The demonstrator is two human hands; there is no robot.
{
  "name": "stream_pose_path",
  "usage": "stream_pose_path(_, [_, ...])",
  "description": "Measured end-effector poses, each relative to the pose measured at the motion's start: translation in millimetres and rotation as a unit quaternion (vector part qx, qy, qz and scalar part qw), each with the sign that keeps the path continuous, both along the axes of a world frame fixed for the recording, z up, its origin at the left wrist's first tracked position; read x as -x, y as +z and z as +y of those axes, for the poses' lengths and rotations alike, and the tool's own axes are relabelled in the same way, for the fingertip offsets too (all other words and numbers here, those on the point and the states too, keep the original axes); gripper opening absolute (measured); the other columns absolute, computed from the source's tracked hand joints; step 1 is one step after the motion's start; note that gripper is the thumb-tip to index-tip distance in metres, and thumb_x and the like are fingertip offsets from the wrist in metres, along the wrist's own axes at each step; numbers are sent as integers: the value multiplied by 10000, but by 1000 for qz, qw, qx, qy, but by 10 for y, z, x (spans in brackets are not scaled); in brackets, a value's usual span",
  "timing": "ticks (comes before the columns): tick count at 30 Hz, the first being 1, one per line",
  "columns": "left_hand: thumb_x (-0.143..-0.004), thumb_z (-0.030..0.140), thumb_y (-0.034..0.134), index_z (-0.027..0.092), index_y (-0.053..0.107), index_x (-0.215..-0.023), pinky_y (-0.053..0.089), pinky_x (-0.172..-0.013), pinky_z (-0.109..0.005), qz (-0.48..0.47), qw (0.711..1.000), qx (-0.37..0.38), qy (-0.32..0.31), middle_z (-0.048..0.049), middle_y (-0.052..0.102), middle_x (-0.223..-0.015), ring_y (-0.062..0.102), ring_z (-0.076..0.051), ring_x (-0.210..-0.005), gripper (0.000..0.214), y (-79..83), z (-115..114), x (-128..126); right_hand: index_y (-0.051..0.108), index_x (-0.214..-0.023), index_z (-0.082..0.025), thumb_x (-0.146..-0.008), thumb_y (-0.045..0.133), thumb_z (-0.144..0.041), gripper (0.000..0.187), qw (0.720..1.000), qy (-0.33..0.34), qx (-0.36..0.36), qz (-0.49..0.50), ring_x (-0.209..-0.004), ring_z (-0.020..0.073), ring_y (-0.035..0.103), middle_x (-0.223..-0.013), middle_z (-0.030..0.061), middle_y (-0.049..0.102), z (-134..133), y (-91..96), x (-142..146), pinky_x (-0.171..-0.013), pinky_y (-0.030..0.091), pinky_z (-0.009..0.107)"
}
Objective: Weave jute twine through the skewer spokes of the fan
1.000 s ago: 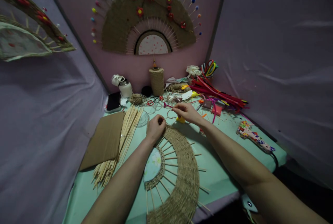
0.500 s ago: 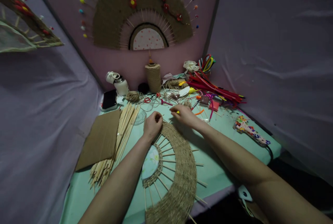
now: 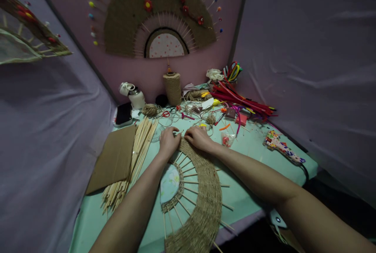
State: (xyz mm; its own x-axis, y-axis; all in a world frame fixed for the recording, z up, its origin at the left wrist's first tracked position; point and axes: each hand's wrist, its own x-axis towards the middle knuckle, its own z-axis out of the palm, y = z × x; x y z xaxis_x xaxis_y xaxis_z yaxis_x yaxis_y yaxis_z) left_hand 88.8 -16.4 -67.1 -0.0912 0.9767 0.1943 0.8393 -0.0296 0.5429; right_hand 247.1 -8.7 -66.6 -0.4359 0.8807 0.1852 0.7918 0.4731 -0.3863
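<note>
A half-round fan (image 3: 207,190) of woven twine over thin wooden sticks lies on the table, its curve facing right. Its inner half-disc (image 3: 169,182) is covered in pale floral cloth. At the fan's far end, my left hand (image 3: 169,142) is closed with thumb and finger at the edge of the weave, beside a stick tip. Close by on the right, my right hand (image 3: 199,138) bends over the woven band, fingers pinched together near the same end. Whatever thin thing it pinches is too small to make out. A bit of yellow (image 3: 202,125) shows behind its knuckles.
Left lie a cardboard sheet (image 3: 113,159) and a bundle of sticks (image 3: 143,135). A twine cone (image 3: 172,88), a white bottle (image 3: 136,98) and red pipe cleaners (image 3: 241,98) stand or lie at the back. A patterned glue gun (image 3: 283,149) rests right. A finished fan (image 3: 120,22) hangs on the wall.
My right hand has come left and down, from apart above the table to the fan's far end beside my left hand. A small clear bag with red bits is now uncovered.
</note>
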Motion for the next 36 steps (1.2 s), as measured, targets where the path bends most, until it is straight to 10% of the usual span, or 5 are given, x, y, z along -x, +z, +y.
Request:
stream_pose_path(5, [-766,309,555,84,471,-1197,391,-863,-367,16,996,60,57,-197,585,-1103,532,-289,-1072,493,135,74,238,682,-841,-192,-852,473,-260,219,1000,-8,-4,1,-901,215,549,-913,77,689,-6,-19,20,-763,278,332])
stream_pose_path(11, [-659,184,662,134,422,-1222,447,-673,-288,-140,981,121,63,-81,650,-847,623,-224,-811,614,177,75,252,683,-835,-199,-843,477,-256,215,1000,-9,8,-9,-907,222,566,-921,72,694,11,11,43,-763,302,329])
stream_pose_path(23, [-704,117,623,104,622,-1001,521,-680,-281,-635,706,298,-96,-94,679,-829,651,-171,-715,297,290,61,341,636,-859,-168,-804,545,-273,150,979,-47,73,187,-775,145,589,-855,30,680,73,148,33,-704,393,246])
stream_pose_path(36, [-759,89,550,83,638,-1030,520,-652,-262,-656,666,322,-151,-89,693,-812,649,-153,-669,285,265,56,244,701,-814,-176,-813,595,-259,135,994,106,-24,1,-780,156,559,-822,51,669,209,614,-104,-673,324,235])
